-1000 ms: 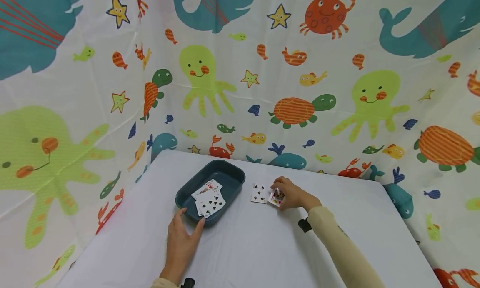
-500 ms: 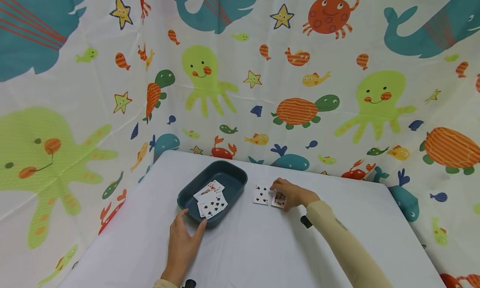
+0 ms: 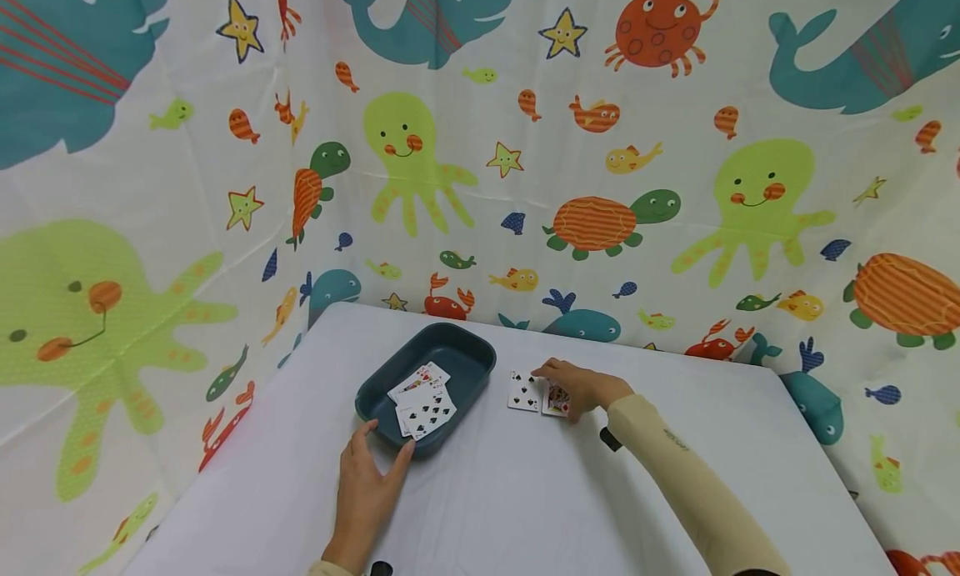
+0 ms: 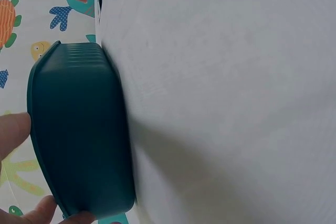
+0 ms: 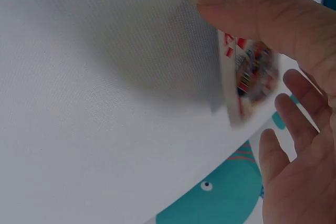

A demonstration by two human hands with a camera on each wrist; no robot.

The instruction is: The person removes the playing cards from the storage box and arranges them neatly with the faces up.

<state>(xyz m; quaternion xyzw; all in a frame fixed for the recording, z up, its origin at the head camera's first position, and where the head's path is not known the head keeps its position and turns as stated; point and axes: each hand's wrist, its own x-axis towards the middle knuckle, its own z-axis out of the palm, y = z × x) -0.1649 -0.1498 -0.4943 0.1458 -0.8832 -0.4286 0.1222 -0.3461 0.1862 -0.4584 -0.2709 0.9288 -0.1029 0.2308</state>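
Note:
A dark teal plastic tub (image 3: 483,343) stands on the white table, with several playing cards (image 3: 427,411) lying face up inside. My left hand (image 3: 363,488) spreads its thumb and fingers along the tub's near corner; in the left wrist view its fingertips (image 4: 43,211) touch the rim. Right of the tub lies a spade card (image 3: 523,391), face up. Beside it is a red-suited face card (image 3: 557,399), partly hidden under my right hand (image 3: 588,386). The right wrist view shows that card (image 5: 256,74) blurred, with the thumb (image 5: 252,11) stretched across it and the other fingers spread apart.
The white-covered table (image 3: 487,509) ends at the back against a hanging curtain (image 3: 465,167) printed with sea animals. A second curtain panel (image 3: 180,334) runs along the left side.
The face card was tilted in my right hand; now it lies flat beside the spade card, with the fingers spread over it. The left hand stays at the tub.

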